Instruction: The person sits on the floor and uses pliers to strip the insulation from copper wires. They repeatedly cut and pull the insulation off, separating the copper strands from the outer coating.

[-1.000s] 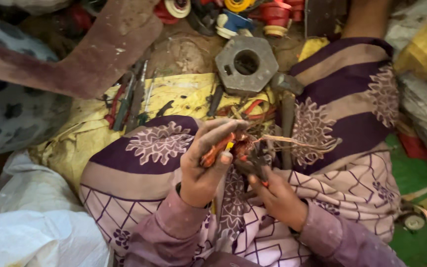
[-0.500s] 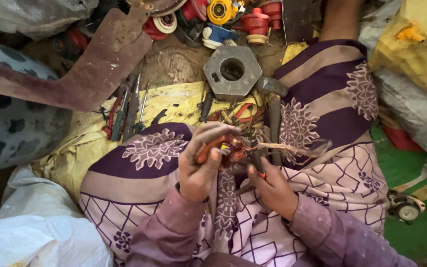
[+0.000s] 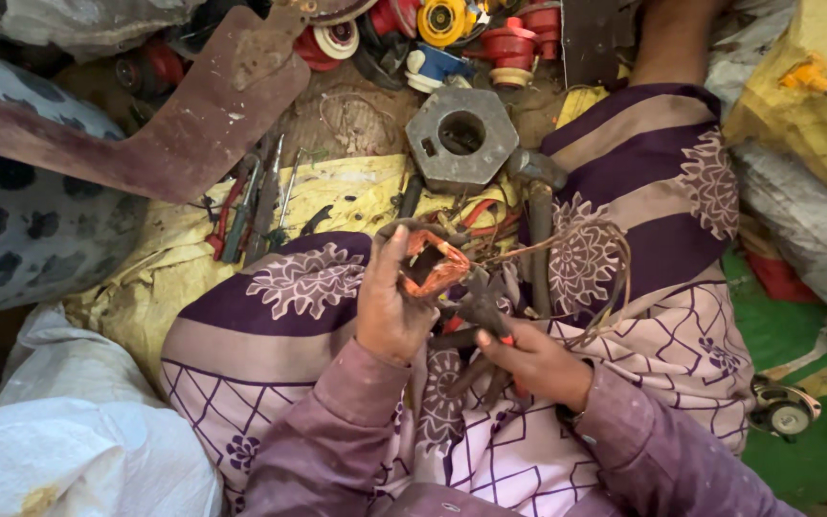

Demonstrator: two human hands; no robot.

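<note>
The left hand (image 3: 390,311) clamped an orange-wired coil piece (image 3: 433,268) over the lap; the right hand (image 3: 533,359) gripped pliers (image 3: 480,311) biting its copper wire (image 3: 586,258). Wire-stripping seemed underway; pulling wire free needed a firm, steady grip.

Left hand (image 3: 390,311) grips orange coil piece (image 3: 433,266); right hand (image 3: 533,359) holds dark pliers (image 3: 482,308) just beside it, both below the grey hexagonal block (image 3: 461,139), over patterned purple cloth (image 3: 289,306).

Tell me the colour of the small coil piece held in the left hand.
Orange-red, with copper-brown wire trailing from the coil piece, held in the left hand; head view.
</note>
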